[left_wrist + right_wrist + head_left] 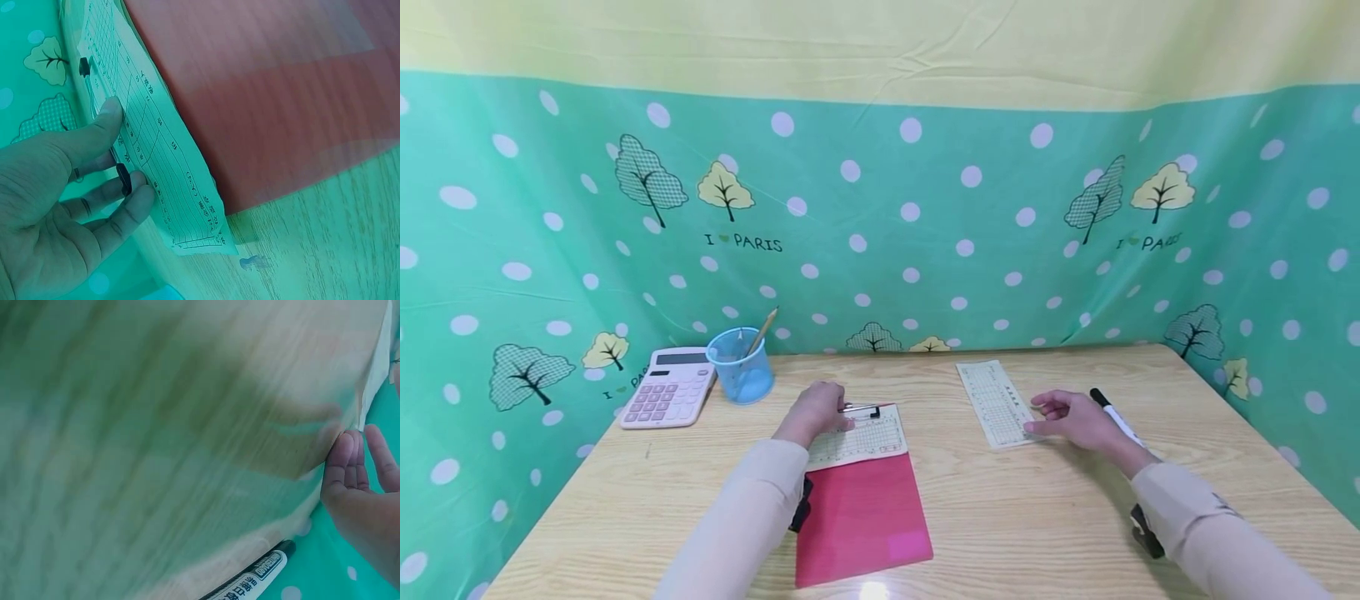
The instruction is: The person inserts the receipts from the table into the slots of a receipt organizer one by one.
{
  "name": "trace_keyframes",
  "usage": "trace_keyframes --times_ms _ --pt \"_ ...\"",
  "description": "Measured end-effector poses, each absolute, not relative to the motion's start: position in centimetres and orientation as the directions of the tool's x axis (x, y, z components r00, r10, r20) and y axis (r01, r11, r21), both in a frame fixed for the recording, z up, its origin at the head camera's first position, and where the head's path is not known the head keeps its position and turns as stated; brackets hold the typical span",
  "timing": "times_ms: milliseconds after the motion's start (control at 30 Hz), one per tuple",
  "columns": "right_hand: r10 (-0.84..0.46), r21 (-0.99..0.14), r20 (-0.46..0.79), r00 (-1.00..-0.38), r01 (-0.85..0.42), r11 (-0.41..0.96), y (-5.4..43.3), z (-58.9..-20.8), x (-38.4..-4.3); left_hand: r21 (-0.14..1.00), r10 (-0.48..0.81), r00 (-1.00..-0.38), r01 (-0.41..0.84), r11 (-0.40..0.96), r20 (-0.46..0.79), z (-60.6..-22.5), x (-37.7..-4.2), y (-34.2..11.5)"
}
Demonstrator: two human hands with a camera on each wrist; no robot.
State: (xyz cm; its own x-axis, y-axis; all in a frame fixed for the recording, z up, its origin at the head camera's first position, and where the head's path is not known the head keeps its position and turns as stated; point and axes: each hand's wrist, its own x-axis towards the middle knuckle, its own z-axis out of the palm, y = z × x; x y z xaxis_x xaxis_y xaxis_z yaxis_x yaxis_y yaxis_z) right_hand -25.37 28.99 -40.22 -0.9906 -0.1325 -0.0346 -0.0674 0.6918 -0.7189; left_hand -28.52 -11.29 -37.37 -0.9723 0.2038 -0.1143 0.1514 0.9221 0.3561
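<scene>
A red clipboard (865, 517) lies at the front middle of the table, with a printed form slip (880, 435) across its top end. My left hand (822, 410) grips the wire clip (861, 409) there. In the left wrist view the thumb lies on the clip's wire and the fingers reach past its black-tipped end (124, 179). To the right, a loose printed slip (992, 400) lies on the table. My right hand (1075, 421) is at that slip's near right corner, thumb tip at its edge, fingers loosely bent and apart from the thumb.
A black-capped white marker (1116, 414) lies just beyond my right wrist. At the back left stand a blue mesh cup (748, 379) with pencils and a pink-and-white calculator (670, 387). Green patterned cloth (880, 225) hangs around the back and sides of the table.
</scene>
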Motion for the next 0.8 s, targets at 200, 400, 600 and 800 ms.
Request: trace_keyframes --times_ms 200,400,600,800 --pt "-0.127 -0.642 -0.064 -0.990 -0.056 0.765 28.6 -40.5 -25.6 0.360 0.206 -0.971 0.150 0.921 -0.121 -37.4 -28.5 -11.3" --pt "-0.105 -0.602 -0.069 -0.992 -0.042 0.798 27.4 -40.2 -25.7 0.360 0.206 -0.971 0.151 0.921 -0.119 -37.2 -28.4 -11.4" --pt "-0.052 -0.560 -0.130 -0.990 0.030 0.828 26.5 -39.8 -26.0 0.338 0.228 -0.969 0.184 0.923 -0.097 -37.5 -28.5 -11.5" --pt "-0.005 -0.551 -0.211 -0.978 0.114 0.827 25.8 -39.0 -26.1 0.330 0.231 -0.969 0.192 0.924 -0.083 -37.6 -28.6 -11.5"
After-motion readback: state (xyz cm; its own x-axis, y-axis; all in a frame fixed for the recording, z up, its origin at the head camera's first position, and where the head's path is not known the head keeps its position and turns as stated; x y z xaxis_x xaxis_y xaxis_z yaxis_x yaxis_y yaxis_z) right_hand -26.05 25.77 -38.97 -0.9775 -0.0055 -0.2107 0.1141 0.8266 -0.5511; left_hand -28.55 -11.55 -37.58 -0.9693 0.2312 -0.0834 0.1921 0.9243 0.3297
